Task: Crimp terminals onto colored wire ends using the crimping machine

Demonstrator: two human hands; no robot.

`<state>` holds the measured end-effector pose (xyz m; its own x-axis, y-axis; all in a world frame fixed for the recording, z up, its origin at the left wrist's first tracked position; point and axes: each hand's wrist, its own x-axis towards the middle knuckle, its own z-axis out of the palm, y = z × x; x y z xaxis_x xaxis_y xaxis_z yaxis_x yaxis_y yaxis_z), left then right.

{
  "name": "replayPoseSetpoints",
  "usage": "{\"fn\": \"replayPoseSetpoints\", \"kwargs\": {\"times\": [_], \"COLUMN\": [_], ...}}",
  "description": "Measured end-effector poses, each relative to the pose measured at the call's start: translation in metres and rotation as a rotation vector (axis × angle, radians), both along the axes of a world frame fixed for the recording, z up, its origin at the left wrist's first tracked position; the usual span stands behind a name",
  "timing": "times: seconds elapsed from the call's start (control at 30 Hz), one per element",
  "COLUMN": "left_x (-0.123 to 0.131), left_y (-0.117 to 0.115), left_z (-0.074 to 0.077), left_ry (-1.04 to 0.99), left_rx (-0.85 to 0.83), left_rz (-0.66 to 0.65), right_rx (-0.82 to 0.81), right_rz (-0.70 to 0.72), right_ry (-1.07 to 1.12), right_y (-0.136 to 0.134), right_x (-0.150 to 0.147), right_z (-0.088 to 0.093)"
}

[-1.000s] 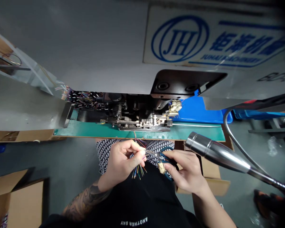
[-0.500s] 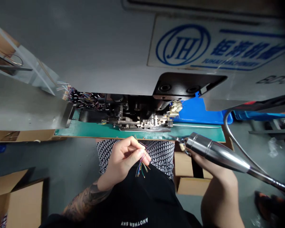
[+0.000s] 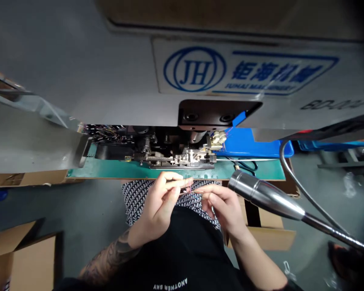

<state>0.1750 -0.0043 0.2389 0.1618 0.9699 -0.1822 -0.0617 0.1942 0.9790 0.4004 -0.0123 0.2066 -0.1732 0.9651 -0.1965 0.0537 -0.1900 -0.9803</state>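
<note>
My left hand point(image 3: 162, 202) pinches a small bundle of thin coloured wires point(image 3: 188, 186) between thumb and fingers, just in front of the green bench edge. My right hand point(image 3: 223, 206) is beside it, fingertips closed on the same wires from the right. Both hands hover over my lap, below the metal tooling point(image 3: 182, 155) of the grey machine point(image 3: 109, 72). Dark-handled scissors point(image 3: 245, 165) lie on the green mat point(image 3: 109, 169) to the right.
A chrome lamp head point(image 3: 263, 196) on a flexible neck juts in from the right, close to my right hand. A blue tray point(image 3: 251, 143) sits behind it. Loose wires point(image 3: 104, 131) pile at the machine's left. Cardboard boxes point(image 3: 21, 254) stand on the floor.
My right hand held scissors at the wires, moved right to the bench, and has come back without them to the wire bundle. My left hand lifted the wires toward the bench edge.
</note>
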Motion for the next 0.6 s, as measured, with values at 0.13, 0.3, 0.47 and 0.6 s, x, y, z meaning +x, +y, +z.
{"fn": "replayPoseSetpoints", "kwargs": {"times": [0.13, 0.3, 0.47, 0.6], "left_x": [0.001, 0.001, -0.001, -0.013], "left_y": [-0.006, -0.005, -0.006, -0.004], "left_z": [-0.006, -0.009, -0.01, -0.008], "left_ry": [0.167, 0.283, 0.293, 0.289], "left_rx": [0.151, 0.221, 0.273, 0.396], "left_rz": [-0.036, -0.12, -0.153, -0.039], "right_rx": [-0.14, -0.115, 0.001, 0.062], "right_rz": [0.068, -0.008, -0.176, -0.18], "right_ry": [0.426, 0.178, 0.026, -0.027], "right_y": [0.01, 0.018, 0.022, 0.026], "right_x": [-0.017, -0.032, -0.05, -0.045], "right_z": [0.008, 0.017, 0.014, 0.011]}}
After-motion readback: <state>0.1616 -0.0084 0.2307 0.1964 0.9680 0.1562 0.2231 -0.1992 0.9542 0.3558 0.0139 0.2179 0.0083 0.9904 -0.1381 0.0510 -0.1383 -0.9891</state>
